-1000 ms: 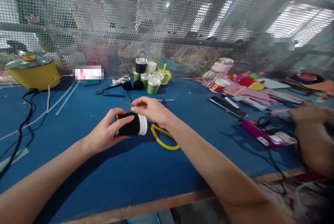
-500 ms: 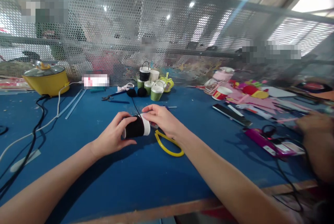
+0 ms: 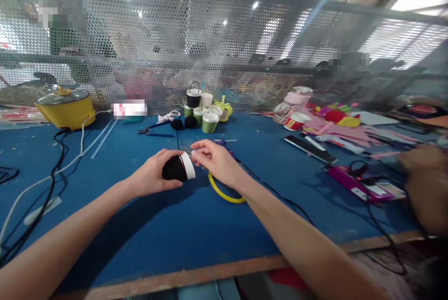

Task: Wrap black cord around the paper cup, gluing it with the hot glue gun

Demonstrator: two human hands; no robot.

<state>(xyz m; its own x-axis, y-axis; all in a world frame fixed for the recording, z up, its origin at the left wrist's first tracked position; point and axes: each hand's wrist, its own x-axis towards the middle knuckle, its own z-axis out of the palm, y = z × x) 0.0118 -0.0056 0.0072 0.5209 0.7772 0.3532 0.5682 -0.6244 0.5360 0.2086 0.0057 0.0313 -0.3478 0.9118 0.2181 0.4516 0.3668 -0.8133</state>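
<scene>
A small cup (image 3: 174, 169) wrapped in black yarn, its white rim band turned to the right, lies tilted in my left hand (image 3: 150, 174). My left fingers and thumb close round its base end. A black strand runs back from the cup toward two black yarn balls (image 3: 177, 124). Just right of the rim, my right hand (image 3: 213, 160) has its thumb and fingers pinched together, apart from the cup; whatever they hold is too small to tell. Under my right wrist shows a yellow handle loop (image 3: 224, 193), the rest hidden.
Behind stand several small buckets (image 3: 210, 122) and pliers (image 3: 154, 128). A yellow pot (image 3: 66, 111) with cables is at left. At right lie a phone (image 3: 310, 149), a purple box (image 3: 357, 185), pink sheets (image 3: 336, 134) and another person's hand (image 3: 423, 164).
My right hand has come away from the cup's white rim. The cup has tipped and turned slightly in my left hand, which now wraps further round it.
</scene>
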